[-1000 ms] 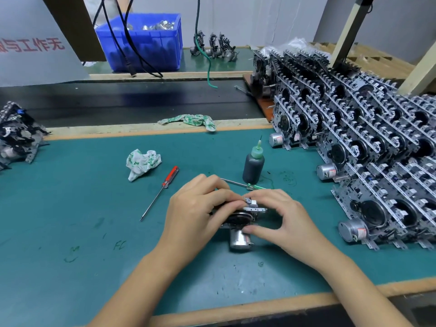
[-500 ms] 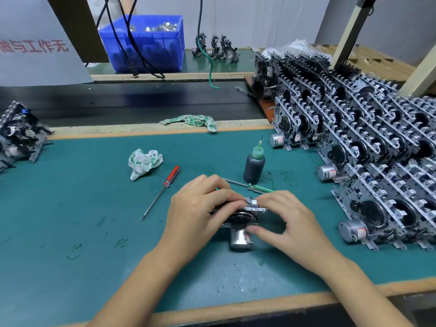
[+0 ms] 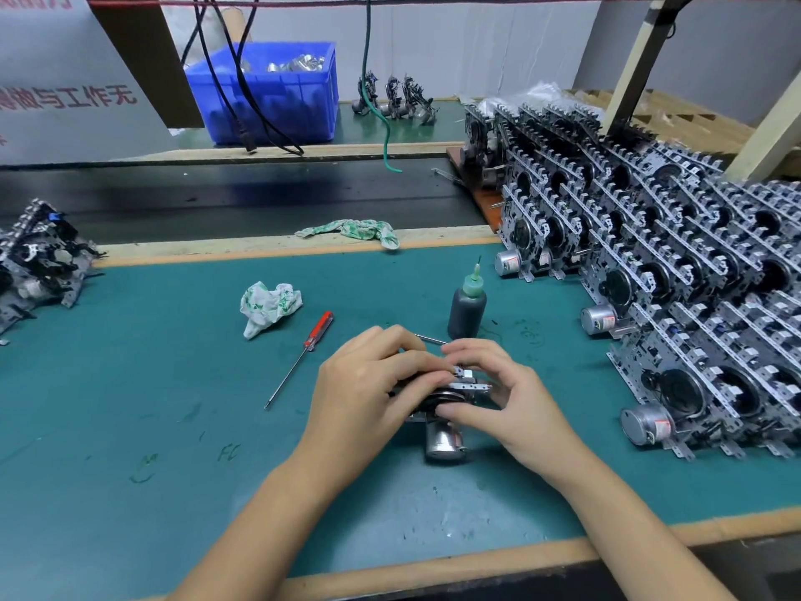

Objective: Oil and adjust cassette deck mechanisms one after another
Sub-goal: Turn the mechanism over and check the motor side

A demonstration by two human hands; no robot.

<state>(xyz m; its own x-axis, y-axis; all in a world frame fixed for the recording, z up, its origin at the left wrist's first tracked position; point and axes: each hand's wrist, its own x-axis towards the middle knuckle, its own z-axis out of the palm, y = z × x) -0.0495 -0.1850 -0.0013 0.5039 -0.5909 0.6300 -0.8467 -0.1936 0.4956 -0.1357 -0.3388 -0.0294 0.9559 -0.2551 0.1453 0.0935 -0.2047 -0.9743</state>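
I was mid-adjustment; my left hand (image 3: 372,383) and right hand (image 3: 498,392) both kept a grasping grip on the cassette mechanism (image 3: 446,409); next I judged oiling, the oil bottle (image 3: 467,308) at twelve o'clock.

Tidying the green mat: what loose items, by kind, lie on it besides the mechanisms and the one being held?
Oil bottle: 1
Red-handled screwdriver: 1
Crumpled cloth: 1
Thin metal tool behind the hands, mostly hidden: 1
Total: 4
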